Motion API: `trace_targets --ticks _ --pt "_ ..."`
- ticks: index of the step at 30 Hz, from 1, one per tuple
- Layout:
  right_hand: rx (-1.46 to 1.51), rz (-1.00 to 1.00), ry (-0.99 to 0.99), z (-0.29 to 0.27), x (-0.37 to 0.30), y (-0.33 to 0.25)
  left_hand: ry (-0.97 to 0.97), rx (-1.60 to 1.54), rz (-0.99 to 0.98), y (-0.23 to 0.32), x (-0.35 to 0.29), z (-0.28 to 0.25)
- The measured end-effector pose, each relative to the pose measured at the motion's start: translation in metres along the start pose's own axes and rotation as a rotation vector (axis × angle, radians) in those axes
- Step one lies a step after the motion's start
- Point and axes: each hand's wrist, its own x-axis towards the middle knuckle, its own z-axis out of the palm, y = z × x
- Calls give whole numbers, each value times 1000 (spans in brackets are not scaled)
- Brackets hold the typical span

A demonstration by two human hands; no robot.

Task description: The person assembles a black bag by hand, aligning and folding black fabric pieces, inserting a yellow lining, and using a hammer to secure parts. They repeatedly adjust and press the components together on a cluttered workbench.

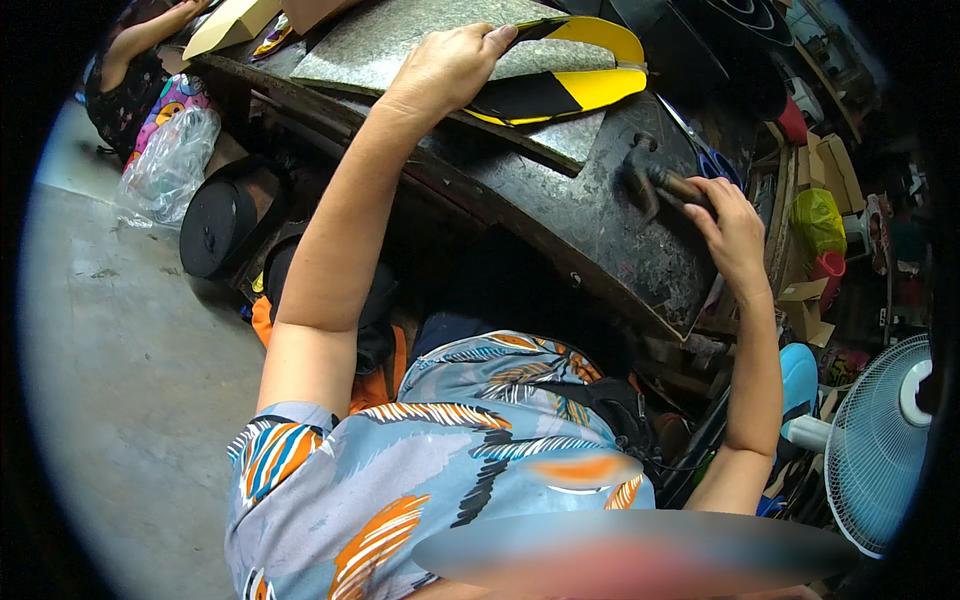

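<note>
Left hand (452, 68) pinches a curved yellow-and-black strip (605, 90) — probably light, pliable — by its left end; right hand (732, 225) grips a brown-handled, dark metal hammer (662, 179).

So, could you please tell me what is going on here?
The person's left hand holds one end of a black-and-yellow looped piece over a grey slab. The right hand grips a hammer by its handle, over the dark table beside the slab. Blue-handled scissors lie just beyond the hammer.
</note>
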Motion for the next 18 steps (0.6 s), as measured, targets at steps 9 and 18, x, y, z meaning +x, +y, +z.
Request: trace_targets --ticks 9,18 --pt "620 -61 474 -2 77 -44 9 -27 -203 7 4 0" --pt "163 128 121 33 113 -61 20 -22 -237 11 -1 2"
